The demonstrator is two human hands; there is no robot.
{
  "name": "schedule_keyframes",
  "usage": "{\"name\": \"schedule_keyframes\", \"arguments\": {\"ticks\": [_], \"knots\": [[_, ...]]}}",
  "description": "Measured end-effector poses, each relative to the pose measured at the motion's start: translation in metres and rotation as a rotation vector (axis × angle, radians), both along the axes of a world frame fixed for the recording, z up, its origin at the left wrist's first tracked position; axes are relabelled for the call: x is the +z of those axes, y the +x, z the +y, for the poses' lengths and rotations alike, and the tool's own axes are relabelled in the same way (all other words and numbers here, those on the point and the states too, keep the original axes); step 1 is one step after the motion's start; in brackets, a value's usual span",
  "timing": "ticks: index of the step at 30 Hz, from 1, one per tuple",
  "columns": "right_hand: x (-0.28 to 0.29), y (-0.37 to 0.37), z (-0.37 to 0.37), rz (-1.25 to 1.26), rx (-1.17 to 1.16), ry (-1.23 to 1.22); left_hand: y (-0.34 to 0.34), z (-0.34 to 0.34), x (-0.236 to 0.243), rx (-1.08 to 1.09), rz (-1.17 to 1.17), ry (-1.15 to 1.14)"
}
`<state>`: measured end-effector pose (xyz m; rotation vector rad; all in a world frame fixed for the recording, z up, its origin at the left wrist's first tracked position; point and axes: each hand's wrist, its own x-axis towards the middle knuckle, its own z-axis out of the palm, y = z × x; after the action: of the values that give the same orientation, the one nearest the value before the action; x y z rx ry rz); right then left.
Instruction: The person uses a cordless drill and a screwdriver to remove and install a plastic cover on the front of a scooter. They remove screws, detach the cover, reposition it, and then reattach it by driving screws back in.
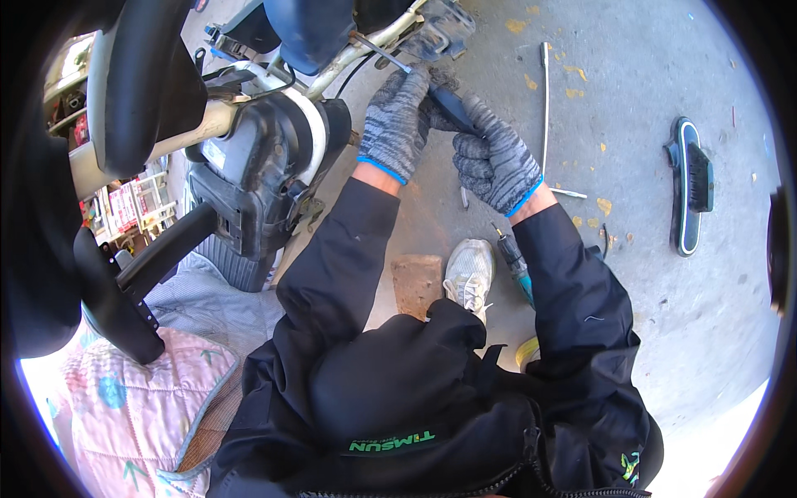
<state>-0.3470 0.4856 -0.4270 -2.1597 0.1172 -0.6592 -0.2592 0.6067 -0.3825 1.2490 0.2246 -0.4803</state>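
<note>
**Screwdriver (454, 110) beside scooter (253, 158)**

Screwdriver: dark handle, metal shaft; stood right of the scooter, shaft reaching toward its frame; contact at the tip could not be told. Left hand (396, 123): grey glove, nearer the scooter, fingers clamped around the screwdriver's shaft end. Right hand (496, 158): matching glove, farther from the scooter, fingers clamped on the handle. Brick (416, 282): near the scooter, right. Drill (515, 261): partly hidden, farther right of the scooter.
</note>
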Motion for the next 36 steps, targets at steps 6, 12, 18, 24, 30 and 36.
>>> {"name": "schedule_keyframes", "arguments": {"ticks": [6, 12, 18, 24, 30, 36], "knots": [[-0.007, 0.006, 0.000, 0.102, 0.135, 0.324, 0.000, -0.005, 0.000, 0.088, -0.009, 0.116], [0.003, 0.004, -0.003, 0.321, 0.278, 0.640, -0.006, -0.007, 0.004, 0.113, -0.050, 0.216], [0.018, 0.006, -0.005, 0.244, 0.084, 0.103, -0.003, -0.005, 0.000, 0.041, -0.056, 0.192], [0.024, 0.006, -0.008, 0.296, 0.137, 0.253, -0.009, 0.002, -0.003, 0.000, -0.231, 0.255], [0.001, 0.028, -0.018, 0.266, 0.207, 0.461, -0.001, -0.003, -0.004, -0.001, -0.042, 0.096], [0.019, 0.019, -0.023, 0.037, 0.102, -0.161, -0.002, -0.001, -0.012, 0.058, -0.054, 0.063]]}}
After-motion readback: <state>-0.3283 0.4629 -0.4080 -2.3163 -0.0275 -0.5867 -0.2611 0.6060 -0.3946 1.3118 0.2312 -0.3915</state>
